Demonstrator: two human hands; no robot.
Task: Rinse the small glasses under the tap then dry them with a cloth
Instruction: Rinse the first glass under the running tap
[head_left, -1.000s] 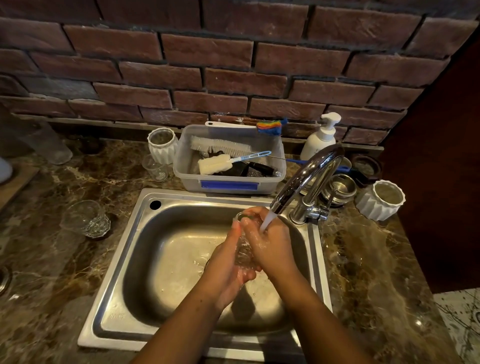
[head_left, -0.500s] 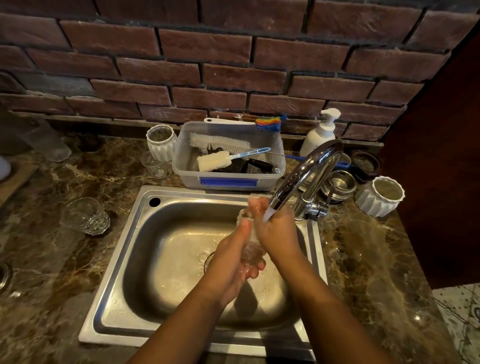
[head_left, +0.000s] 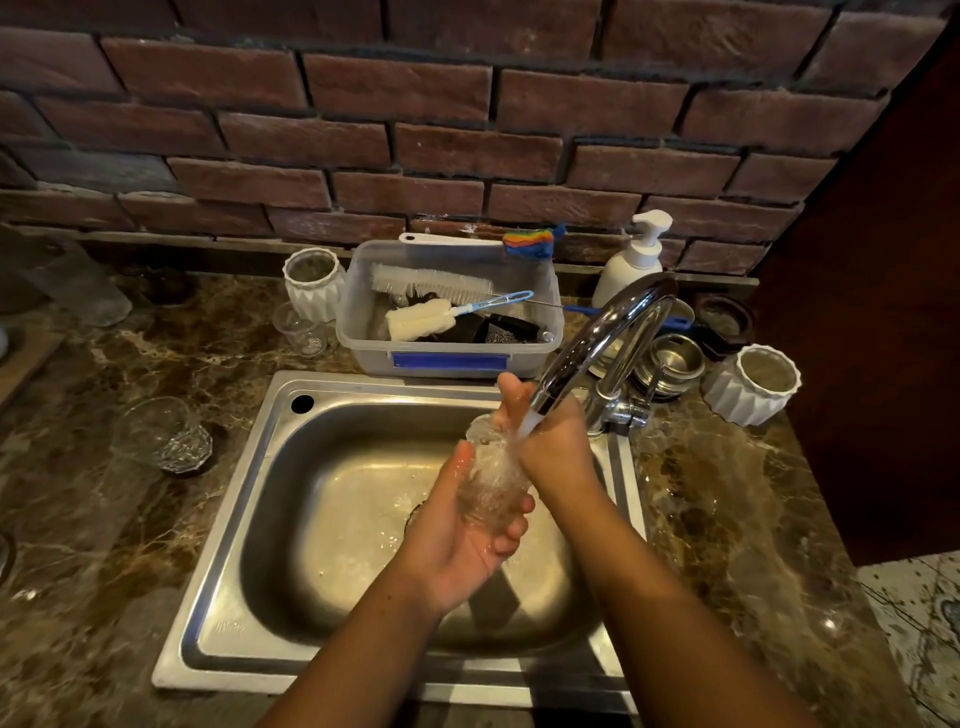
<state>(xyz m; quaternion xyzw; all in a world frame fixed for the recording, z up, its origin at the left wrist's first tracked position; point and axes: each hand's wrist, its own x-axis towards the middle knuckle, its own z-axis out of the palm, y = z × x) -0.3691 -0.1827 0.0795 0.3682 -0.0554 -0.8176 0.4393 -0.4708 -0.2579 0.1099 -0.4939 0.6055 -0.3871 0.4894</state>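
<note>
Glass tumbler (head_left: 491, 480) in left hand (head_left: 457, 540), seemingly

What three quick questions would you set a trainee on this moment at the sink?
1. True or false: water is running from the tap.
2. The left hand grips: A a small glass; B a brush; C a cloth.
3. On which side of the sink does the faceted glass stand?
Key: 1 true; 2 A; 3 left.
</note>
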